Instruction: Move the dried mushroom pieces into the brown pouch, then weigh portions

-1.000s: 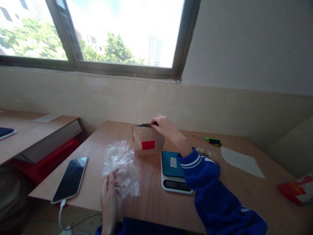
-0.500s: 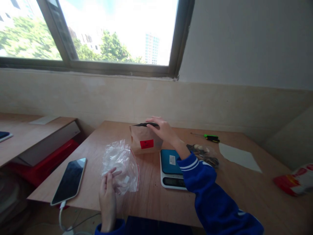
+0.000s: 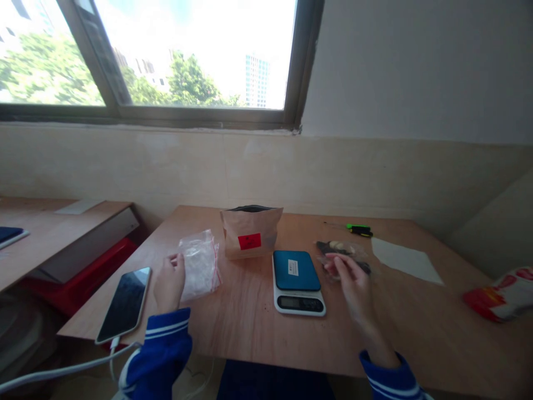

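My left hand [image 3: 169, 280] is closed on the edge of a clear zip bag [image 3: 199, 263] with a red seal strip, holding it just above the wooden table [image 3: 258, 333]. My right hand [image 3: 353, 283] reaches out with fingers stretched, its fingertips on a clear packet of dark pieces [image 3: 342, 253] lying right of the scale. A brown paper pouch [image 3: 250, 232] with a red label stands open at the back. In front of it sits a blue-topped digital scale [image 3: 297, 281] with nothing on its platform.
A phone [image 3: 124, 303] on a white cable lies at the table's left edge. A green-handled screwdriver [image 3: 358, 229] and a sheet of paper [image 3: 400, 260] lie at the back right, a red snack bag [image 3: 502, 293] at far right. A second desk [image 3: 58, 230] stands left.
My right hand left the top of the brown pouch and came down right of the scale onto the packet. My left hand lifted the zip bag by its edge and shifted it left.
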Demonstrator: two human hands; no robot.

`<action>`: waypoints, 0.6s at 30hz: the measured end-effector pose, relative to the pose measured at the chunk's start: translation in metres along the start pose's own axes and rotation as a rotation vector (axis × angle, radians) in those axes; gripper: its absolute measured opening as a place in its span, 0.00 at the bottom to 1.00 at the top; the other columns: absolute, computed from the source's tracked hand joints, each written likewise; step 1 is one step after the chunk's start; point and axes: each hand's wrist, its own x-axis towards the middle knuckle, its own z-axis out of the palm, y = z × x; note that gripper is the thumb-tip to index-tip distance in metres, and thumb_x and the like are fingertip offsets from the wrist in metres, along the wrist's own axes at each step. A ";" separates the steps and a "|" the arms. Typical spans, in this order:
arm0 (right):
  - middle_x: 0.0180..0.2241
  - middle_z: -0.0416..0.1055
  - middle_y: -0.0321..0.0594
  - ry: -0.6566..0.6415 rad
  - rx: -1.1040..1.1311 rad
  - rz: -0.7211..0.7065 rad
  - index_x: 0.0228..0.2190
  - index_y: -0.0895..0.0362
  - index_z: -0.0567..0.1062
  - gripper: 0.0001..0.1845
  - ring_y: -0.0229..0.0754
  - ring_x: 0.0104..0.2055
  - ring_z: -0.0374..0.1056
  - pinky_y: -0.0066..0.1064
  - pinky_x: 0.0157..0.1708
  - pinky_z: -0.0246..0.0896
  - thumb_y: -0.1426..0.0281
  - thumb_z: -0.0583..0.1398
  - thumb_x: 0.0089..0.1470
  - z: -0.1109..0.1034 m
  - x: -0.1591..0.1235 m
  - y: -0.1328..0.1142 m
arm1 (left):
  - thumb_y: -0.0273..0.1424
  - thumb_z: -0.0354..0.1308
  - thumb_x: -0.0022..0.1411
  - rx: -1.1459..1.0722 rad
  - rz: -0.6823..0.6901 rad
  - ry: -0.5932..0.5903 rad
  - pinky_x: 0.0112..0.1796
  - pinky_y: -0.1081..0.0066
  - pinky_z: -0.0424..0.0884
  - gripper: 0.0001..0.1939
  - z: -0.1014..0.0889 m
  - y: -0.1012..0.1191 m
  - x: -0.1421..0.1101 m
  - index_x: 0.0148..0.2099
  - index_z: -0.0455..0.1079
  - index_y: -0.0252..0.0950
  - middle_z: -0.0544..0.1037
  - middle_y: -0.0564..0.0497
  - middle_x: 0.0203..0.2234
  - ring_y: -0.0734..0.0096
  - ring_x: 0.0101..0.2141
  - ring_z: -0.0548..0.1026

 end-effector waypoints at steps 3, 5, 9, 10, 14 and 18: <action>0.26 0.73 0.40 0.102 -0.027 0.007 0.33 0.56 0.78 0.18 0.44 0.29 0.68 0.36 0.32 0.66 0.55 0.61 0.51 -0.032 -0.001 0.006 | 0.40 0.51 0.61 0.119 -0.002 0.139 0.49 0.38 0.59 0.26 0.004 0.002 -0.001 0.54 0.66 0.25 0.67 0.24 0.52 0.34 0.53 0.65; 0.25 0.73 0.40 0.133 -0.047 0.002 0.33 0.56 0.78 0.18 0.43 0.29 0.68 0.35 0.32 0.65 0.54 0.61 0.50 -0.049 -0.001 0.009 | 0.40 0.47 0.64 0.171 0.129 0.263 0.53 0.37 0.53 0.28 0.006 0.008 -0.011 0.61 0.60 0.28 0.58 0.26 0.59 0.34 0.58 0.58; 0.27 0.74 0.41 0.151 -0.092 0.012 0.33 0.56 0.78 0.20 0.44 0.30 0.69 0.35 0.32 0.65 0.53 0.60 0.50 -0.067 0.006 0.019 | 0.38 0.38 0.69 0.221 0.508 0.222 0.58 0.49 0.53 0.25 0.016 0.015 -0.025 0.63 0.60 0.35 0.59 0.36 0.62 0.48 0.62 0.57; 0.28 0.75 0.43 0.138 -0.111 0.011 0.33 0.57 0.78 0.20 0.45 0.31 0.70 0.35 0.32 0.66 0.53 0.59 0.50 -0.068 0.009 0.023 | 0.37 0.37 0.69 0.256 0.536 0.143 0.59 0.49 0.52 0.25 0.022 0.012 -0.025 0.63 0.61 0.36 0.60 0.37 0.62 0.49 0.63 0.55; 0.37 0.77 0.48 -0.012 -0.276 -0.071 0.33 0.57 0.78 0.21 0.50 0.40 0.72 0.40 0.39 0.67 0.53 0.57 0.50 -0.066 0.030 0.049 | 0.32 0.44 0.65 0.473 0.475 -0.267 0.57 0.37 0.47 0.23 0.051 -0.022 -0.021 0.60 0.66 0.36 0.58 0.33 0.64 0.39 0.64 0.53; 0.43 0.76 0.52 -0.119 -0.526 -0.210 0.34 0.56 0.78 0.18 0.57 0.48 0.70 0.51 0.50 0.62 0.58 0.58 0.46 -0.057 0.043 0.079 | 0.29 0.47 0.62 0.432 0.492 -0.368 0.55 0.32 0.47 0.21 0.067 -0.052 -0.014 0.54 0.73 0.35 0.64 0.29 0.60 0.35 0.62 0.57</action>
